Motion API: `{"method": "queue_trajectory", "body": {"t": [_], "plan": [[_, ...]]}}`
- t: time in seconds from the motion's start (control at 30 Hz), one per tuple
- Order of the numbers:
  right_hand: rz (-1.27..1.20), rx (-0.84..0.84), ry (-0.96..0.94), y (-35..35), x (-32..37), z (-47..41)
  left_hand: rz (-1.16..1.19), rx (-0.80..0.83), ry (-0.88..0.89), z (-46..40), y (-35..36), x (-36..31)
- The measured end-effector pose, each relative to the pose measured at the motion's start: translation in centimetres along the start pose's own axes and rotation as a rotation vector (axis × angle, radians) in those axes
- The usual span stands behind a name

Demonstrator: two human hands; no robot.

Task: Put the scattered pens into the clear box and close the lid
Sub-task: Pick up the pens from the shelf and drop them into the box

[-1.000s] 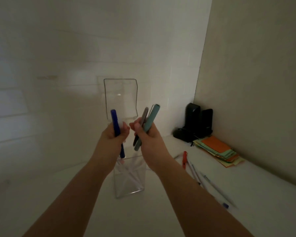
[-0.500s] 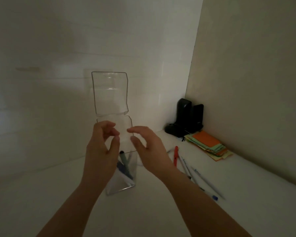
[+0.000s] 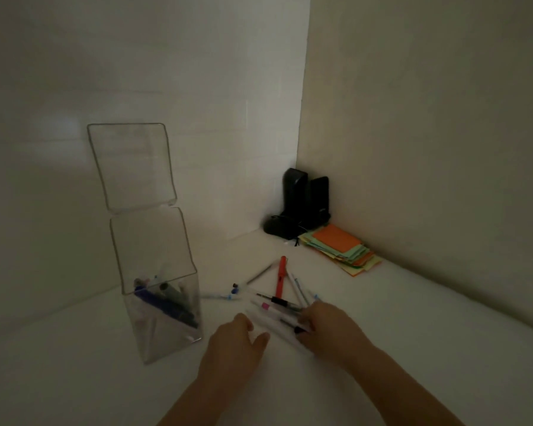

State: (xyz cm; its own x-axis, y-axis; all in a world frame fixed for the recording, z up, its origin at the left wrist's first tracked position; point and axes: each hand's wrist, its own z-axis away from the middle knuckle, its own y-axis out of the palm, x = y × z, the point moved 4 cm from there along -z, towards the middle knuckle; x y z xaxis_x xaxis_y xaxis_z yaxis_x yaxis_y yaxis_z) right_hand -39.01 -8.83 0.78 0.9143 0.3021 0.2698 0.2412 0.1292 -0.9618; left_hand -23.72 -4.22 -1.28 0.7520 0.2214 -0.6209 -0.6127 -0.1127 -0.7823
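The tall clear box (image 3: 163, 265) stands upright on the white table, its hinged lid (image 3: 133, 166) swung up and open. Inside lie a blue pen (image 3: 163, 307), a teal one and a grey one. To its right several pens (image 3: 274, 305) are scattered on the table, among them an orange pen (image 3: 280, 276). My left hand (image 3: 234, 345) is down at the near-left end of the pile, fingers spread, touching a white pen. My right hand (image 3: 326, 329) rests on the pile's right side with fingers curled over some pens; whether it grips them is unclear.
A black device (image 3: 302, 204) with a cable sits in the back corner where two walls meet. A stack of orange, green and yellow paper notes (image 3: 339, 250) lies in front of it. The wall stands close behind the box.
Both hands let the blue, teal and grey pens drop into the box, then moved right and down onto the scattered pile.
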Motion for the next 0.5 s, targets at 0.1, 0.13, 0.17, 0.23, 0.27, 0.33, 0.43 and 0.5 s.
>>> {"method": "queue_trajectory", "body": {"t": [0.1, 0.13, 0.17, 0.23, 0.27, 0.33, 0.43, 0.5], "plan": [[0.035, 0.024, 0.000, 1.0, 0.6, 0.3, -0.006, -0.033, -0.097, -1.3, 1.5, -1.5], [0.039, 0.028, 0.008, 1.2, 0.7, 0.3, -0.021, -0.038, -0.122, -1.6, 1.7, -1.9], [0.052, 0.029, 0.014, 1.4, 0.8, 0.2, -0.048, -0.038, -0.143, -2.0, 2.0, -2.0], [0.103, 0.051, 0.025, 1.7, 0.8, 0.2, -0.129, -0.020, -0.166, -2.4, 2.1, -2.2], [0.123, 0.055, 0.028, 1.7, 0.6, 0.2, -0.178, -0.006, -0.162, -2.4, 2.1, -2.2], [0.112, 0.031, 0.031, 1.3, -0.2, 0.3, -0.245, 0.006, -0.136, -2.4, 1.9, -2.3], [0.007, -0.095, 0.031, -0.7, -2.2, 0.8, -0.248, -0.036, -0.080, -2.3, 1.0, -2.3], [-0.104, -0.163, 0.043, -1.8, -3.6, 0.8, -0.212, -0.106, -0.026, -2.6, 0.1, -2.2]]}}
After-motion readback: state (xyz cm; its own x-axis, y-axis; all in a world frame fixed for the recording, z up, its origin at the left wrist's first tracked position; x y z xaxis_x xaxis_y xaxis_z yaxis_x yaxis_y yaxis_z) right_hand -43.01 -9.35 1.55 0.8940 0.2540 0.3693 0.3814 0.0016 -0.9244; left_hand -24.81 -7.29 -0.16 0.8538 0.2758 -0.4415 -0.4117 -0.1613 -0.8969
